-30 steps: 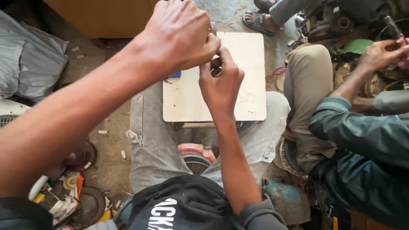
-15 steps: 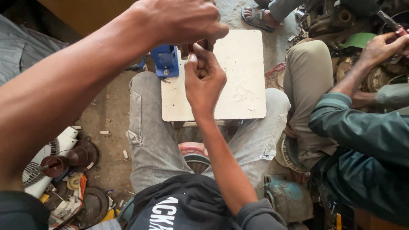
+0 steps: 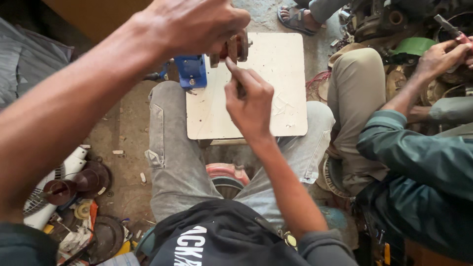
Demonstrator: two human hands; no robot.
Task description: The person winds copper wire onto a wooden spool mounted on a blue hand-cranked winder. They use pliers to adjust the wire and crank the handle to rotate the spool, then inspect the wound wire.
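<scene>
Head view, person seated above a small white board point(image 3: 276, 88) resting across the knees. The left hand point(image 3: 192, 24) is closed over a rusty brown motor part point(image 3: 235, 49), which it holds raised above the far edge of the board; only the part's right end shows past the fingers. The right hand point(image 3: 251, 101), just below and touching it, has thumb and forefinger pinched together at the underside of the part. Whether the pinch holds a small tool or fastener cannot be told.

Orientation: the part's long axis runs roughly left to right, level with the board, with its stub end pointing right, away from the left palm.

A blue block-shaped fixture point(image 3: 191, 70) sits at the board's corner, under the left wrist.

Risks, as judged here: the part is held in the air by one hand only, so sideways force from the right fingers could twist it out of the grip and drop it onto the board or the floor. Any small piece worked loose could fall among the clutter below. A co-worker's hand point(image 3: 436, 59), well to the right, works with a red-handled tool point(image 3: 451, 28); an elbow swung that way could knock it.
</scene>
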